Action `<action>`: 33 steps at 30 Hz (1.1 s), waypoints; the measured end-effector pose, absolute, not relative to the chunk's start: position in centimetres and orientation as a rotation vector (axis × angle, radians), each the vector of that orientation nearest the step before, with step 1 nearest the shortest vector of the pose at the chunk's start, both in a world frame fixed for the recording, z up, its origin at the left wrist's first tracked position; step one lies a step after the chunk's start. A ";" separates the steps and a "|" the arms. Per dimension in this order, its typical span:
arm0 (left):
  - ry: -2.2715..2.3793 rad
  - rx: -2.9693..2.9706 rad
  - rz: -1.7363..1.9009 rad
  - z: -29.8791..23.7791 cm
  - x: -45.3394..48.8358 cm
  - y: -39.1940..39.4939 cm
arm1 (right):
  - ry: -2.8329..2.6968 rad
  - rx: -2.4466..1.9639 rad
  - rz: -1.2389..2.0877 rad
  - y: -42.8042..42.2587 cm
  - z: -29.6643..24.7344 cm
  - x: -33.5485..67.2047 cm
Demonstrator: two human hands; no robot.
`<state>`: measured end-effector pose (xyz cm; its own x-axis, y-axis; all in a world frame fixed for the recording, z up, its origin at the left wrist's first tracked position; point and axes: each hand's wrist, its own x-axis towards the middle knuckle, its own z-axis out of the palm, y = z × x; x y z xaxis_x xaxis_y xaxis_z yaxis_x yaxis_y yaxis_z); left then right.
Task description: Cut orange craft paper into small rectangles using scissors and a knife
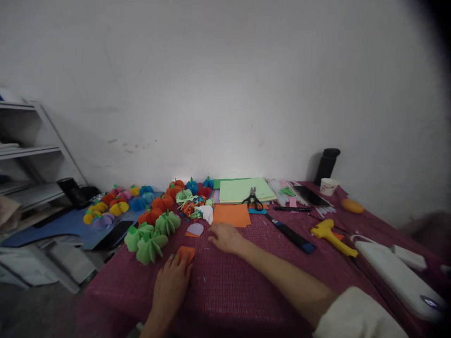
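My left hand (172, 280) lies flat on the maroon tablecloth (239, 286), fingers stretched onto a small orange folded paper piece (186, 253). My right hand (225, 237) reaches forward and rests on the cloth just below an orange paper sheet (231, 214), with its fingers loosely curled and nothing seen in them. A lilac paper circle (195, 229) lies just left of the right hand. Green paper pumpkins (151, 237) sit to the left of both hands.
Orange, blue, yellow and purple paper pumpkins (120, 204) spread to the left. Scissors (252, 199) lie on green paper sheets (244, 189). A yellow glue gun (331, 236), a phone (312, 195), a paper cup (329, 186), a black bottle (326, 165) and a white case (394, 274) sit to the right.
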<state>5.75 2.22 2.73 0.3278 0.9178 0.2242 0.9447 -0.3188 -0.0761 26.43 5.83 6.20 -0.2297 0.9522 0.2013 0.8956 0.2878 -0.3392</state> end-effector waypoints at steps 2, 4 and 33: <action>-1.711 -2.396 -0.182 2.7 5.7 2.3 | -2.095 -1.786 0.150 6.4 6.4 29.0; -1.687 -2.359 -0.213 2.6 5.7 2.3 | -1.966 -1.905 0.085 7.0 6.4 31.7; -1.176 -2.818 -0.554 3.3 21.0 7.9 | -1.181 -1.753 0.269 9.9 2.2 36.1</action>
